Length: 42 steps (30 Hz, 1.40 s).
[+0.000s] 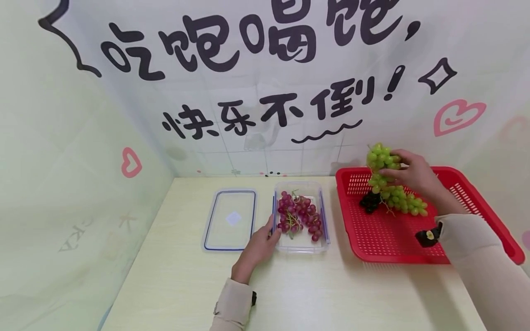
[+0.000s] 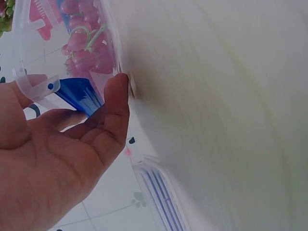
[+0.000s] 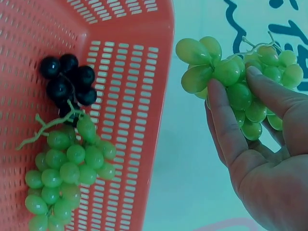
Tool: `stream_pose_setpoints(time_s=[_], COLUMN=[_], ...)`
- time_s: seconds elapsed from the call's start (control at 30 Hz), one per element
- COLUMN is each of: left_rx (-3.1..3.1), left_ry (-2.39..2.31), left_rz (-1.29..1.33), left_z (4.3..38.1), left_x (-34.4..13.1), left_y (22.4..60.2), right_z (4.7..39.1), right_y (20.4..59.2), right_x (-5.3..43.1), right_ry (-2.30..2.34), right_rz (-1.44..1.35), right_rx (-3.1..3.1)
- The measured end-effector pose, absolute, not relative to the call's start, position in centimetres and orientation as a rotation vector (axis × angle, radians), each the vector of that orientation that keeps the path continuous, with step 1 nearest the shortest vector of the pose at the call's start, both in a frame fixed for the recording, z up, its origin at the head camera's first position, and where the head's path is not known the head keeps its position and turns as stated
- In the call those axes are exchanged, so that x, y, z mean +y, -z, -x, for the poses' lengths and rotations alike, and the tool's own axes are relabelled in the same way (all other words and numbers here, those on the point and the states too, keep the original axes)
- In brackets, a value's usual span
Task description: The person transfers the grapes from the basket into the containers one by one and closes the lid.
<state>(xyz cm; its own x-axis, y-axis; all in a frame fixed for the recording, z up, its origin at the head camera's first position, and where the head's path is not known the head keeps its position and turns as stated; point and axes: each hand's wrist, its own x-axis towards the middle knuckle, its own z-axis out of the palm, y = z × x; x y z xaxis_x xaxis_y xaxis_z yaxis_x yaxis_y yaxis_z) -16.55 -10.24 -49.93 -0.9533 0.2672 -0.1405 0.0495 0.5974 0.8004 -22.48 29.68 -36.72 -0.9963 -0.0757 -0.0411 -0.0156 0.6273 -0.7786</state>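
Note:
In the head view, my right hand (image 1: 414,174) holds up a bunch of green grapes (image 1: 382,161) above the back left of the red basket (image 1: 352,230). Thumb and fingers pinch it, as the right wrist view shows. A second green bunch (image 3: 67,163) lies in the basket beside a small dark bunch (image 3: 67,82). My left hand (image 1: 261,246) grips the left side of a clear plastic container (image 1: 302,249), its fingers about the blue side clip (image 2: 79,94) and the lower edge. Two bunches of red grapes (image 1: 312,216) lie inside that container.
Left of the container, a clear lid (image 1: 233,220) with a blue seal lies flat on the pale wooden table (image 1: 165,285). A printed cloth wall (image 1: 248,156) stands right behind the table, and another (image 1: 83,184) runs along the left.

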Motion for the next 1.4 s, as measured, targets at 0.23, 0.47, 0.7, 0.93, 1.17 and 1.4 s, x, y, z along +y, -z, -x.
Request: stream_pose_setpoints(time_s=[0.23,0.47,0.7,0.93,1.17,1.4], left_rx=[2.579,2.577,2.591,2.591,2.595,2.594], left_ry=[-1.272,-1.275,-1.263,-1.268,-1.269,-1.265], left_rz=[-0.26,-0.256,-0.257,-0.262,-0.255,-0.249], left_z=[16.7,16.6,16.7,16.8,16.7,16.7], left_x=[-10.3,-10.2,-10.2,-10.1,-10.1,-10.1], left_y=[50.1,49.9,49.9,50.0,50.0,50.1], right_z=[22.4,22.7,22.9,22.8,22.9,22.8], right_y=[36.6,36.8,36.7,36.4,37.0,37.7], right_x=[28.0,26.1,24.1,22.1,20.1,18.0], right_ry=[1.346,1.316,1.28,1.186,1.244,1.294], right_rz=[0.133,0.186,0.227,0.318,0.507,0.467], right_rx=[2.7,2.654,2.627,2.664,2.589,2.435])
